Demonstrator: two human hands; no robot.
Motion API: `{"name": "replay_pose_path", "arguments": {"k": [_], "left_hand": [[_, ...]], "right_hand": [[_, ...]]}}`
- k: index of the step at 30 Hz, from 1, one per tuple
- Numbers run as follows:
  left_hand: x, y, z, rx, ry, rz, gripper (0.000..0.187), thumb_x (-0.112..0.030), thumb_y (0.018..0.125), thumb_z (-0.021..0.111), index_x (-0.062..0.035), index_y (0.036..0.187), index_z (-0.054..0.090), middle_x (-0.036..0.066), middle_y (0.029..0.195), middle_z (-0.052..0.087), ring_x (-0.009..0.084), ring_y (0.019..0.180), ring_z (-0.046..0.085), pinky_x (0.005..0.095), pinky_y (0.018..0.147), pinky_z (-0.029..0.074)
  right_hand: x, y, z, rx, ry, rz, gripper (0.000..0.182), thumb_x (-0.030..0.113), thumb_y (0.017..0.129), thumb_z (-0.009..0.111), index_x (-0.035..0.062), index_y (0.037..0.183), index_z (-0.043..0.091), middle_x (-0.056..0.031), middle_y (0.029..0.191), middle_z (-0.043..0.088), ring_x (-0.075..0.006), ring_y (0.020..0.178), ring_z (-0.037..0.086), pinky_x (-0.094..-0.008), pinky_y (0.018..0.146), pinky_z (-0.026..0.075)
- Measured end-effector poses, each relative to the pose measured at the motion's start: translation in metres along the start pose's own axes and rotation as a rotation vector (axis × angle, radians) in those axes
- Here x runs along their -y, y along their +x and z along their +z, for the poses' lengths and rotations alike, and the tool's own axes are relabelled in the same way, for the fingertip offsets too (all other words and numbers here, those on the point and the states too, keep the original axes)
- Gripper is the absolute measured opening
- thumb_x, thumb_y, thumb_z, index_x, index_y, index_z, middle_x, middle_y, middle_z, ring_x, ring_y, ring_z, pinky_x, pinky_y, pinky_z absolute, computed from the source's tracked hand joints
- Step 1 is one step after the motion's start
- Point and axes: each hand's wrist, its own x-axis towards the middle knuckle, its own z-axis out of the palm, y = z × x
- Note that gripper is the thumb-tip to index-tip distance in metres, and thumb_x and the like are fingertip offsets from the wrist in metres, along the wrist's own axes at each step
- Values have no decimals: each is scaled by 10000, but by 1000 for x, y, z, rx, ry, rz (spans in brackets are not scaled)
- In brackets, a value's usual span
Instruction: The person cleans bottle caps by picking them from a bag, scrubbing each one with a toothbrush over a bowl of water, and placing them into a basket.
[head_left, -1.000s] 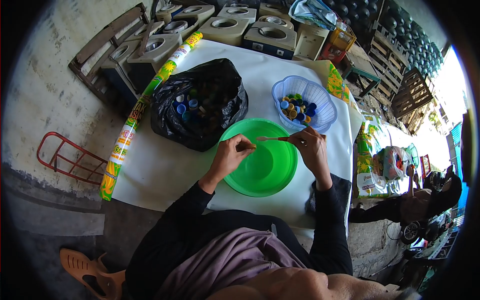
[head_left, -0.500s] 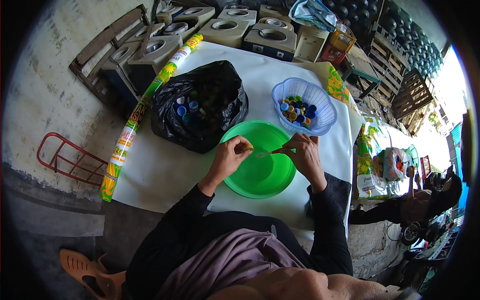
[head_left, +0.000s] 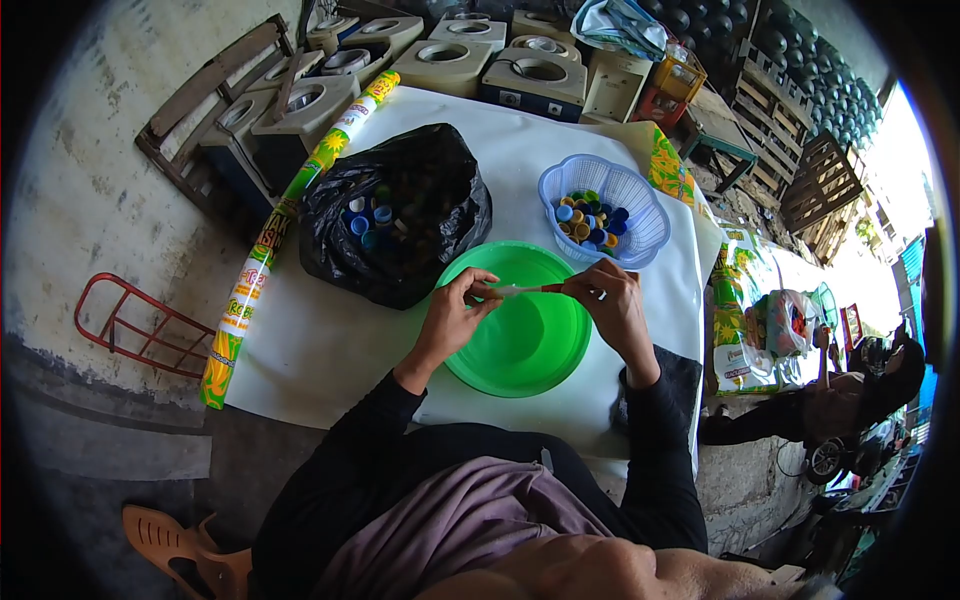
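Note:
My left hand is closed over the green basin, pinching a small bottle cap mostly hidden by the fingers. My right hand grips a thin tool with a reddish-brown handle; its pale tip reaches the left fingertips. Whether the tip is a blade or bristles is too blurred to tell. Behind the left hand sits a black plastic bag, open, with bottle caps inside. A blue-violet plastic basket beyond the right hand holds several coloured caps.
White sheeting covers the table. A rolled printed film lies along its left edge, and dark cloth at the right. Machine housings stand behind. An orange chair and red metal frame are at left. Another person is at right.
The tool in my right hand has come up level, its tip moving left to meet the left fingertips. The cap, visible before as yellowish-brown, has turned mostly out of sight.

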Motion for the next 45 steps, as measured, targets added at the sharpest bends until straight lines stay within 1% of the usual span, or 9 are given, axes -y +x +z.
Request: {"name": "replay_pose_path", "arguments": {"k": [4, 7, 11, 15, 20, 27, 30, 38, 45], "left_hand": [[7, 0, 0, 6, -9, -14, 247, -24, 911, 799, 0, 1103, 647, 91, 1053, 767, 157, 970, 750, 299, 861, 604], [12, 0, 3, -12, -60, -47, 222, -19, 920, 791, 3, 1081, 641, 86, 1035, 763, 147, 979, 749, 296, 856, 600], [13, 0, 2, 23, -29, -21, 200, -1, 928, 776, 13, 1060, 626, 88, 1014, 757, 144, 995, 747, 292, 846, 609], [8, 0, 2, 30, -62, -37, 198, 1, 924, 774, 24, 1061, 633, 98, 1002, 755, 162, 977, 753, 310, 844, 621], [10, 0, 4, 11, -17, 32, 213, -3, 912, 789, 21, 1082, 662, 92, 1017, 760, 143, 967, 741, 291, 852, 607], [3, 0, 0, 16, 15, -90, 226, -17, 918, 786, 16, 1106, 665, 88, 1018, 757, 139, 981, 733, 293, 852, 612], [2, 0, 1, -1, -13, -67, 205, -15, 922, 781, 10, 1085, 660, 80, 995, 748, 133, 963, 728, 290, 842, 609], [8, 0, 3, 5, -7, -27, 234, -15, 908, 794, 11, 1091, 651, 71, 984, 729, 133, 946, 725, 301, 864, 614], [1, -1, 1, 3, -46, -54, 209, -7, 902, 795, 24, 1053, 653, 79, 997, 733, 138, 961, 723, 311, 867, 619]], "right_hand": [[-3, 2, 6, -148, -243, -77, 138, 283, 848, 815, 148, 874, 826, 2, 871, 669, -191, 881, 638, -395, 875, 357], [-10, 0, 10, -70, -399, -202, 171, 318, 840, 819, 148, 866, 826, 3, 866, 667, -197, 898, 631, -396, 895, 357], [-9, 0, 9, -37, -278, -177, 180, 304, 840, 822, 125, 849, 814, -3, 871, 679, -206, 889, 637, -405, 910, 364], [3, 4, -1, -67, 186, 37, 98, 219, 877, 797, 123, 877, 816, -8, 866, 696, -189, 829, 656, -390, 871, 377], [8, 1, -2, -52, -48, -9, 94, 216, 873, 797, 123, 879, 816, 3, 857, 691, -182, 842, 662, -386, 863, 373], [-9, 1, 10, -140, -252, -103, 130, 269, 853, 810, 140, 864, 819, -1, 852, 671, -195, 890, 648, -406, 882, 363], [-11, -2, 12, 22, -392, -154, 126, 234, 826, 834, 112, 855, 826, -11, 844, 678, -208, 886, 651, -399, 952, 368], [7, 0, -5, 5, -47, -59, 125, 232, 856, 808, 114, 893, 823, -11, 848, 675, -193, 866, 646, -395, 897, 366], [8, -1, -4, -18, -103, -49, 125, 239, 839, 813, 125, 885, 830, -7, 857, 671, -195, 880, 644, -393, 923, 358]]}}
